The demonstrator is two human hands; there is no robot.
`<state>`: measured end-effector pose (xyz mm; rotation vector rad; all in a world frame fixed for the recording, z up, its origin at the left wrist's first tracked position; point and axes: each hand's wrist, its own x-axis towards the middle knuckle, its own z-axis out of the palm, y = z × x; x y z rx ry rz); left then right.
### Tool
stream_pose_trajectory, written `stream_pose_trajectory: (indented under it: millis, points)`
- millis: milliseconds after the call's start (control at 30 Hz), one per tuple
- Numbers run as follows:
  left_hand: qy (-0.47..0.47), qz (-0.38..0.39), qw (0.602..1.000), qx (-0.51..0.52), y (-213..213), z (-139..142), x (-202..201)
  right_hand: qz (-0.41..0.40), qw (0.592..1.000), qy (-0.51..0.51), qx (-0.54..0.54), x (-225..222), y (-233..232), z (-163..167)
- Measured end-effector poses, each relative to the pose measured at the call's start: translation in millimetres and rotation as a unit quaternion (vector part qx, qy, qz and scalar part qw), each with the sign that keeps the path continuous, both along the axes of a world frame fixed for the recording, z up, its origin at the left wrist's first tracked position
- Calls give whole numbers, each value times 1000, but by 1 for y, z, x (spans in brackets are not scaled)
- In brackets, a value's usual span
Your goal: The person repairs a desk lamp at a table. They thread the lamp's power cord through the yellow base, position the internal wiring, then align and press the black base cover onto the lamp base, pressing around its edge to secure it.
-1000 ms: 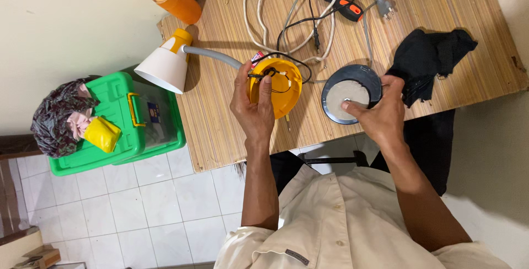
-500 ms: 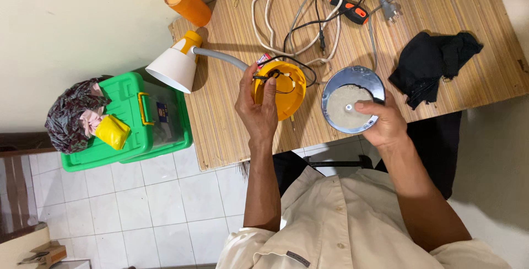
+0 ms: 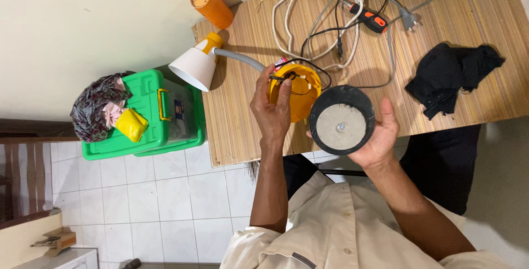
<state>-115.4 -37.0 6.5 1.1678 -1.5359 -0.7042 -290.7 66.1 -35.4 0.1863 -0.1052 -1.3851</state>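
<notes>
Two hands grasping: left (image 3: pixel 273 109) yellow lamp base (image 3: pixel 295 90), right (image 3: pixel 380 134) black weight disc (image 3: pixel 341 120).

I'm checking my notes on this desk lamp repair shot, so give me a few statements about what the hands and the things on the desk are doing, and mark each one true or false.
1. The right hand holds a round black base plate with a grey filling. True.
2. The left hand rests on the black cloth. False: it is at the open yellow lamp base, fingers at the wires.
3. The white lamp shade hangs past the desk edge. True.
4. The green bin sits on the desk. False: it stands on the tiled floor beside it.
5. The orange cylinder lies by the desk corner. True.
</notes>
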Motion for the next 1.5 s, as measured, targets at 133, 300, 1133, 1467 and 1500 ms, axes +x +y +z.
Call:
stream_pose_trajectory:
  millis: [133, 300, 1133, 1467, 1500]
  points:
    - [0, 0, 1000, -9, -1, -1, 2, 24, 997, 29, 67, 17, 5, 1]
    - [24, -12, 999, 21, -3, -1, 4, 77, 995, 48, 39, 29, 12, 0]
    - [24, -87, 995, 32, -10, -1, 18, 30, 959, 282, 0, 8, 4, 13]
    - [28, -98, 994, 42, -9, 3, 26, -66, 926, 358, -96, 16, -12, 34]
    - [28, -101, 994, 40, -9, 3, 27, -92, 912, 384, -111, 17, -17, 35]
